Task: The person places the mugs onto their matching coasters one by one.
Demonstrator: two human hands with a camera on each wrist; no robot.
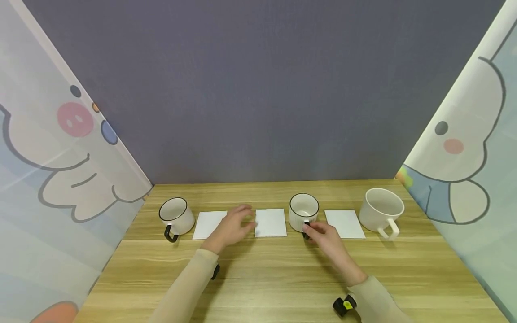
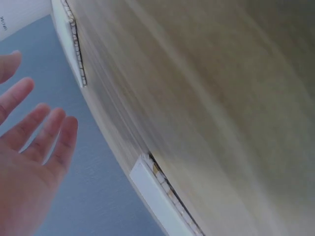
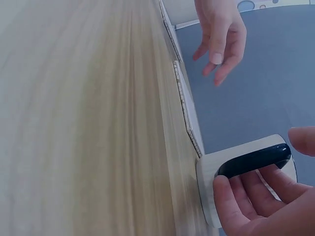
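Note:
My right hand [image 1: 326,240] is at the black handle [image 3: 253,161] of a white mug [image 1: 303,211] with a dark rim. Its fingers curl against the handle's lower side, and the thumb lies near the top end. This mug stands upright on the table between two white square coasters. My left hand [image 1: 232,226], fingers spread and loosely bent, hovers with nothing in it between the left coaster [image 1: 208,223] and the middle coaster [image 1: 271,223]. In the left wrist view the palm and fingers [image 2: 64,147] show bare.
Another white mug [image 1: 176,215] with dark rim and black handle stands at the far left. A larger all-white mug [image 1: 381,211] is at the far right, beside the right coaster [image 1: 344,224]. A grey panel [image 1: 266,98] rises behind the wooden table [image 1: 274,282], with cartoon-printed sheets on both sides.

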